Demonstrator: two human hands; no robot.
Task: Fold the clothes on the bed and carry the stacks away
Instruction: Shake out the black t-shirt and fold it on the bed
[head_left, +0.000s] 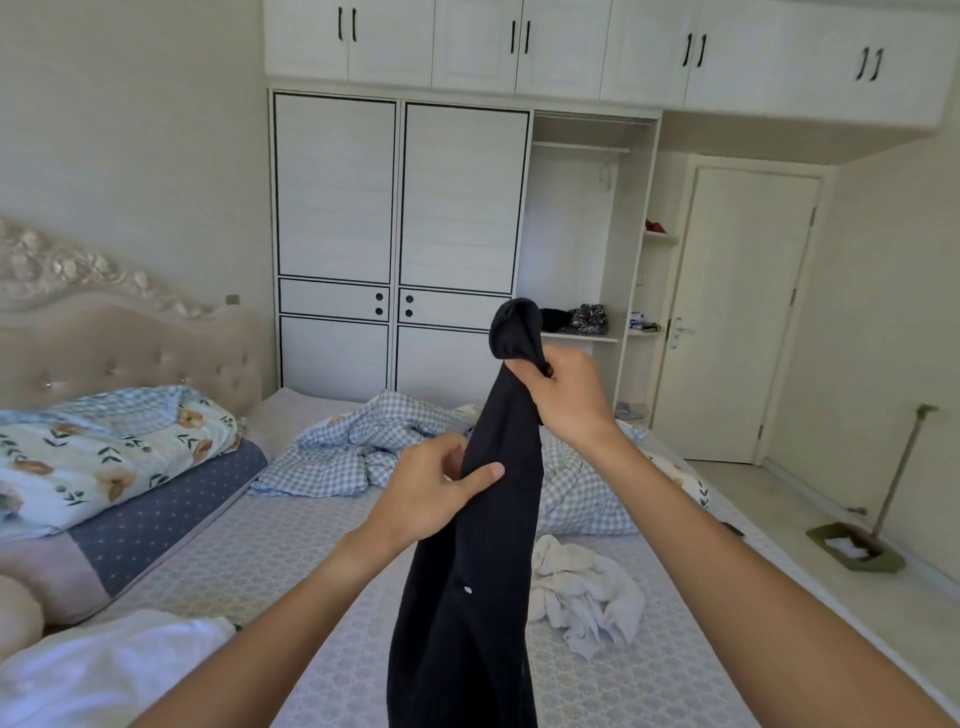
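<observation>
I have the black garment (483, 545) lifted off the bed (291, 551) and hanging straight down between my two hands. My right hand (563, 400) is the higher one, fist clenched round the top of the cloth, with a bunched knob of fabric standing up above the knuckles. My left hand (436, 493) is lower and nearer to me, pinching the garment's left edge, thumb laid across the front of the cloth. A small white button or tag shows on the fabric below my left hand; I can't tell which.

Below my right forearm a crumpled white garment (582, 597) lies on the bed. Beyond both hands a blue checked quilt (363, 447) is heaped. Far left of my left hand sits a floral pillow (104, 457). Beyond my right hand stands the open wardrobe (582, 228), dark items on its shelf.
</observation>
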